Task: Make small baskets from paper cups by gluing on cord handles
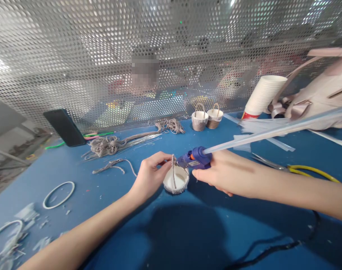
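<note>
A small white cup [175, 180] wrapped in grey cord stands on the blue table, a strip of twisted cord [173, 170] arching over its mouth. My left hand [154, 172] pinches this cord at the cup's far left rim, thumb and finger together. In my right hand [216, 172] is a blue glue gun [197, 158], its nozzle pointing left at the cord by the rim. A long clear glue stick [261, 134] sticks out of the gun's back towards the upper right. Part of the right hand's fingers is hidden behind the gun.
Two small handled baskets [199, 120] stand by the perforated metal screen [103, 56]. Cord bundles [104, 146], a phone [65, 127] and white rings [59, 195] lie left. Stacked paper cups [265, 93], glue sticks, yellow-handled scissors [314, 170], a pink bag [325, 90] and a black cable [272, 250] are right.
</note>
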Demonstrator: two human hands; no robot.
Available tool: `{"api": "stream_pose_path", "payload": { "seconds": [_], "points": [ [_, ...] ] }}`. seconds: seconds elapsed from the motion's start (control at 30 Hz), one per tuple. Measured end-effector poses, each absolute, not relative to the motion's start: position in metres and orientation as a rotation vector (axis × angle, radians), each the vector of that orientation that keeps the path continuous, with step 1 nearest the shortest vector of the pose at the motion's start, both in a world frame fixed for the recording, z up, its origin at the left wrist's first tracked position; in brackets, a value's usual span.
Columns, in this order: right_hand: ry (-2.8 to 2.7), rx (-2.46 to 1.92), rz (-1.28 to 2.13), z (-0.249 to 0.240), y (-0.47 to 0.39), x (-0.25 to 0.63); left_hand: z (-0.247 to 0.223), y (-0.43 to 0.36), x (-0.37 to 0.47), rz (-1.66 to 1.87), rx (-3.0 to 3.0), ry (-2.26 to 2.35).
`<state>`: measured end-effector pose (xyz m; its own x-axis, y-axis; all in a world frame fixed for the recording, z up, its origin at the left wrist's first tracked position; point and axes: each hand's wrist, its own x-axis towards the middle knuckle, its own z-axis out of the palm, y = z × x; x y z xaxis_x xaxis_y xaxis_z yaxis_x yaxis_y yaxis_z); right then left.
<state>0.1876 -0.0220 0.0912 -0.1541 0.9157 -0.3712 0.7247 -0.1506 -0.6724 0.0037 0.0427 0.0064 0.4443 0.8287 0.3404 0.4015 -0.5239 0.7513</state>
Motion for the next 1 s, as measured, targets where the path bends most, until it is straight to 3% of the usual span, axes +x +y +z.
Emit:
{"api": "stream_pose_path", "payload": {
  "seconds": [0.4,1.0],
  "points": [
    [-1.86,-1.94,1.048,0.088,-0.02,0.178,0.008,0.041,0.004,0.962,2.109,1.063],
    [-1.719,-1.725,1.241,0.069,-0.028,0.187,0.009,0.04,0.005,0.98,2.109,1.099]
  ]
}}
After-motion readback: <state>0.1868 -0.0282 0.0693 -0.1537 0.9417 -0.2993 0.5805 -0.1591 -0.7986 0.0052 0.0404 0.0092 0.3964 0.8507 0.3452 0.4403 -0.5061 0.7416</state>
